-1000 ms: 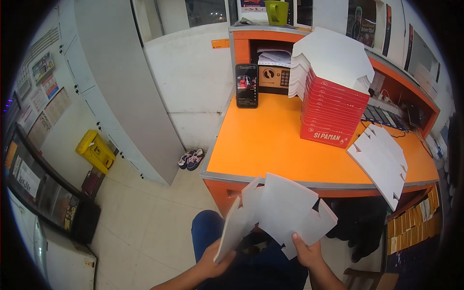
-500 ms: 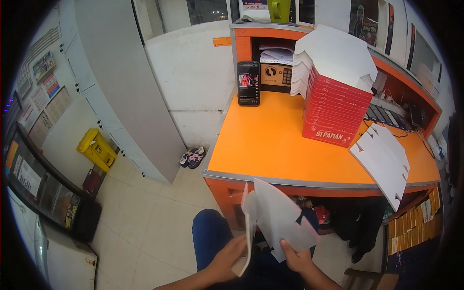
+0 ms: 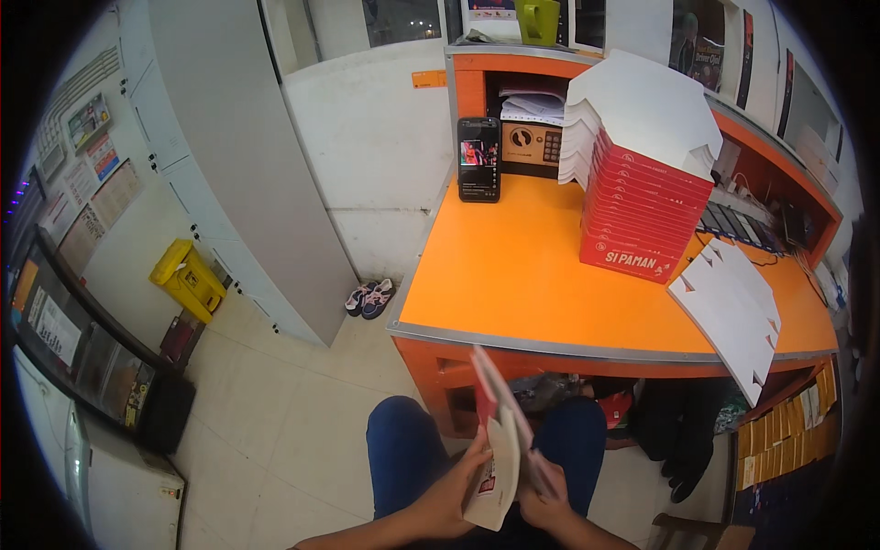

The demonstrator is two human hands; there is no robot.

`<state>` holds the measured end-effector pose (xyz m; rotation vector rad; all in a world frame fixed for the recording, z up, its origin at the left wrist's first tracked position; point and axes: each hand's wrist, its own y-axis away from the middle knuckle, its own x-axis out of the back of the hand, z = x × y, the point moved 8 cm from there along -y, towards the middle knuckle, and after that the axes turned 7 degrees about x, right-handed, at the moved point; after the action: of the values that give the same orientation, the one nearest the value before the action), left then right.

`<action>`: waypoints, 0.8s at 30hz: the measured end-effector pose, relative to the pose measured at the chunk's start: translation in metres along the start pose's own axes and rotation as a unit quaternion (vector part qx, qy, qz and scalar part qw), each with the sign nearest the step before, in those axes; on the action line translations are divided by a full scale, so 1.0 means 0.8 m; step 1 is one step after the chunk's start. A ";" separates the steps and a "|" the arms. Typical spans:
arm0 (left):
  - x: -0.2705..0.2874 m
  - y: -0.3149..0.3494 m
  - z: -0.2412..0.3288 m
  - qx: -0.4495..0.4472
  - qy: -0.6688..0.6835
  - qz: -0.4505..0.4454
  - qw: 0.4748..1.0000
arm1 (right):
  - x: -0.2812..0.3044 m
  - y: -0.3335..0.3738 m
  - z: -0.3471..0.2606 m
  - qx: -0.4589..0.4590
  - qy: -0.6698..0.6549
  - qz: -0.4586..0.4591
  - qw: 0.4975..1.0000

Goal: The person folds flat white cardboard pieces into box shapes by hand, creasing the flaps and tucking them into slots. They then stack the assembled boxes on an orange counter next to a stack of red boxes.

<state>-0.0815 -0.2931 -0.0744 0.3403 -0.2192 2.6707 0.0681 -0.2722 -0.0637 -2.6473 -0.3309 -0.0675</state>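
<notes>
Above my lap I hold a partly folded cardboard box (image 3: pixel 500 458), white and cream with some red showing, its panels bent close together. My left hand (image 3: pixel 458 490) is closed around its left panel, where a small red print shows. The fingers of my right hand (image 3: pixel 547 500) grip the right side, partly hidden behind the card and slightly blurred. Beyond them, a tall pile of red boxes (image 3: pixel 642 215) with raised white lids (image 3: pixel 646 101) stands on the orange desk (image 3: pixel 513 284). To its right, flat white box blanks (image 3: pixel 729 312) overhang the desk's front edge.
A phone (image 3: pixel 478 160) stands upright at the desk's back left, before a small safe (image 3: pixel 532 142). A green mug (image 3: pixel 538 20) sits on the shelf above. Grey lockers (image 3: pixel 220 165), a yellow bin (image 3: pixel 188 280) and shoes (image 3: pixel 370 298) are to the left. Dark cloth (image 3: pixel 678 431) hangs under the desk.
The box's panels, spread apart before, are now folded closer together and turned, showing red and a print. My right hand has moved left toward my left hand.
</notes>
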 end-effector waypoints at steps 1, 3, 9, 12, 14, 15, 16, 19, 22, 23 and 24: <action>0.004 0.000 0.012 -0.017 -0.019 0.004 1.000 | -0.003 0.004 0.003 -0.001 0.007 0.009 1.000; 0.006 0.000 0.016 -0.027 -0.034 0.002 0.999 | -0.003 0.011 0.007 -0.038 0.035 -0.020 0.998; 0.000 0.001 0.002 -0.011 -0.054 -0.022 0.998 | -0.001 0.015 0.007 -0.031 0.050 -0.008 0.998; 0.006 -0.002 0.016 -0.036 -0.071 -0.022 0.997 | 0.003 0.023 0.014 0.004 0.055 0.012 0.998; 0.010 -0.005 0.021 -0.039 -0.082 -0.031 0.995 | 0.002 0.029 0.018 -0.038 0.030 0.016 0.999; 0.009 -0.004 0.020 -0.035 -0.078 -0.035 0.996 | 0.001 0.033 0.020 -0.059 0.017 0.019 0.998; 0.009 -0.005 0.020 -0.033 -0.074 -0.040 0.996 | 0.003 0.035 0.020 -0.065 0.020 0.031 0.997; 0.009 -0.007 0.019 -0.035 -0.065 -0.059 0.996 | 0.007 0.045 0.024 -0.066 0.043 0.057 0.995; 0.014 -0.005 0.007 -0.041 -0.010 -0.048 0.998 | 0.014 0.047 0.028 -0.044 0.059 0.044 0.996; 0.015 -0.003 0.005 -0.042 0.017 -0.039 0.998 | 0.015 0.043 0.024 -0.042 0.041 0.029 0.998; 0.012 0.001 0.005 -0.051 0.013 -0.043 0.998 | 0.015 0.036 0.018 -0.040 0.023 0.014 0.999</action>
<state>-0.0893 -0.2907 -0.0678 0.2755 -0.3246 2.5665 0.0868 -0.2877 -0.0884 -2.7248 -0.2818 -0.1359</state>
